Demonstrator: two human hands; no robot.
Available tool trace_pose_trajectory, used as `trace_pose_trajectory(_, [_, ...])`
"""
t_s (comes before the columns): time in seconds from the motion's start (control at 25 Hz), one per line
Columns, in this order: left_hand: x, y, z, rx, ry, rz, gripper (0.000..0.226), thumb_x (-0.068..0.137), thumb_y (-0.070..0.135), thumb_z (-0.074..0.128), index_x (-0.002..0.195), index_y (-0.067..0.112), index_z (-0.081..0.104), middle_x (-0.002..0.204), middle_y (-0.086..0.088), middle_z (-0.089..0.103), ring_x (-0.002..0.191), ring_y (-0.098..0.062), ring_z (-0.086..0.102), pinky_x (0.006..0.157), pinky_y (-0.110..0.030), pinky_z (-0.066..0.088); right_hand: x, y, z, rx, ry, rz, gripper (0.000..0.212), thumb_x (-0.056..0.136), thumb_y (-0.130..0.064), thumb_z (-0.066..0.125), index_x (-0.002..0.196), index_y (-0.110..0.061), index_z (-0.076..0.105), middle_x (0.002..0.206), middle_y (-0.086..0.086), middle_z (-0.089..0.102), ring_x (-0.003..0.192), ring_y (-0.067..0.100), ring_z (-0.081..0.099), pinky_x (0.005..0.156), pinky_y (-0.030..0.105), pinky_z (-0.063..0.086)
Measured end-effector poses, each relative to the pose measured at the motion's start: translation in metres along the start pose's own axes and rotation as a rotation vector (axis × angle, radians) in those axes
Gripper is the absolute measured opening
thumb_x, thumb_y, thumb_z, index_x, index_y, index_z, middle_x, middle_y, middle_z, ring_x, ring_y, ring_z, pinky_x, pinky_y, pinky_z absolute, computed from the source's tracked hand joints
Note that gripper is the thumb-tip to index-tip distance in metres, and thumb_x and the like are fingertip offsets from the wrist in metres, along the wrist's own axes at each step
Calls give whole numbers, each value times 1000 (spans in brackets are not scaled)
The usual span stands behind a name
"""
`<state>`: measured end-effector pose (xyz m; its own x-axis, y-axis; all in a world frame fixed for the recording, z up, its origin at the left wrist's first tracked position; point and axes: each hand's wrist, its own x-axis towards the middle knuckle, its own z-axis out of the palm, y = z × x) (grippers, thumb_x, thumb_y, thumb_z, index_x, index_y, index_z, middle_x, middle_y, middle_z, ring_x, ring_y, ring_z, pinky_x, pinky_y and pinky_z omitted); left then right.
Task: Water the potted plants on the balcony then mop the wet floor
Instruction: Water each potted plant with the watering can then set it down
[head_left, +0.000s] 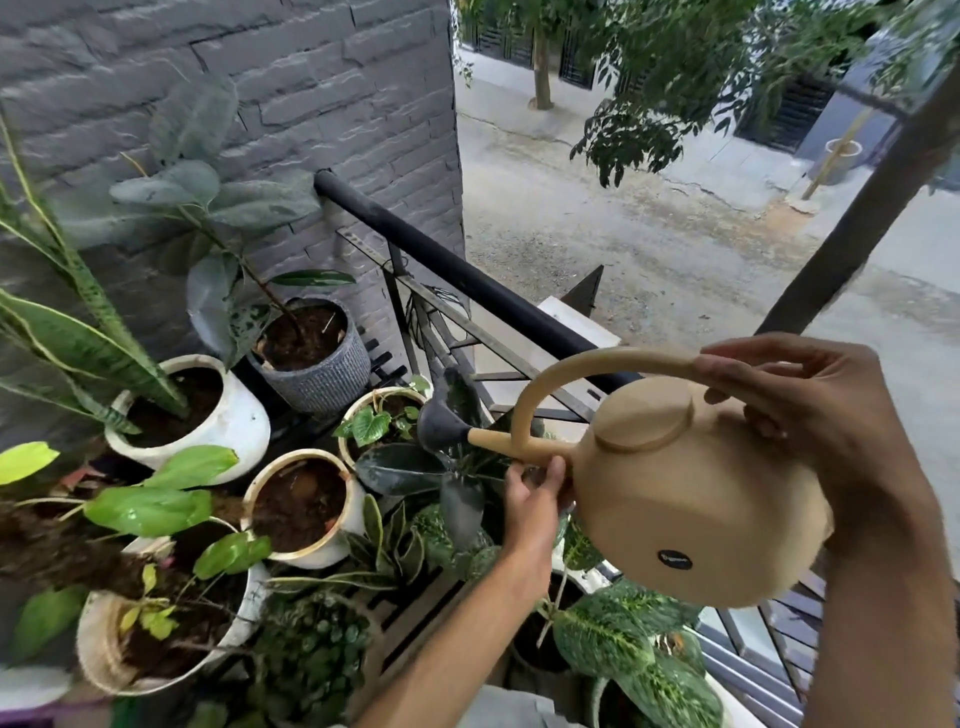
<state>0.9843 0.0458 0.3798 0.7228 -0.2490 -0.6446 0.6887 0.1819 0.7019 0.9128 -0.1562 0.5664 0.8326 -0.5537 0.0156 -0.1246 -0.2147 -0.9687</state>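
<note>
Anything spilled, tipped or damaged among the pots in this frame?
Nothing stands out. The beige plastic watering can, held by both the right hand and left hand, tilts deliberately; the white pots and grey ribbed pot stand upright.

1. The watering can (685, 499) looks like matt beige plastic, smooth all over, with a dark grey rose (441, 428).
2. The white pots (244, 421) appear to be glazed, glossy ceramic, with stains.
3. The grey pot (327, 379) has a rough ribbed texture.
4. The railing (457, 275) is matt black metal.
5. The wall (311, 88) is rough grey stone.
</note>
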Motion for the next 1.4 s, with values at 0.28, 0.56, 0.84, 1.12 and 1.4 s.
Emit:
trace_pose_trajectory(0.28, [-31, -29, -2, -106, 26, 23, 44, 107, 13, 64, 146, 15, 44, 134, -10, 73, 126, -27, 70, 107, -41, 57, -24, 4, -16, -9, -48, -4, 47, 73, -53, 94, 108, -24, 87, 81, 17, 81, 60, 20, 46, 47, 18, 38])
trace_pose_trajectory(0.56, [-57, -43, -7, -150, 22, -45, 41, 106, 8, 66, 141, 14, 45, 114, -7, 80, 86, -10, 81, 72, -21, 63, -37, 1, -28, -13, -51, 19, 45, 75, -48, 94, 110, -20, 87, 82, 20, 79, 56, 15, 43, 45, 15, 36])
trace_pose_trajectory(0.84, [-30, -23, 2, -46, -12, -37, 39, 104, 19, 70, 140, 21, 55, 122, -6, 79, 107, -19, 77, 103, -42, 60, -39, -5, -17, 31, 21, 21, 41, 75, -45, 94, 105, -19, 87, 79, 20, 79, 57, 19, 42, 46, 16, 35])
trace_pose_trajectory(1.12, [2, 16, 25, 60, -93, -15, 56, 103, 31, 69, 154, 32, 48, 135, -2, 73, 132, -26, 64, 121, -59, 41, -42, -13, -4, 32, 183, 5, 34, 78, -46, 92, 104, -25, 87, 77, 12, 81, 53, 12, 51, 45, 14, 39])
trace_pose_trajectory(1.4, [-1, 23, 17, 98, -172, -57, 48, 105, 27, 67, 150, 30, 49, 136, -6, 72, 131, -26, 64, 121, -58, 42, -61, -28, 11, -24, 268, 14, 40, 76, -53, 92, 106, -27, 87, 81, 10, 82, 52, 5, 60, 45, 12, 42])
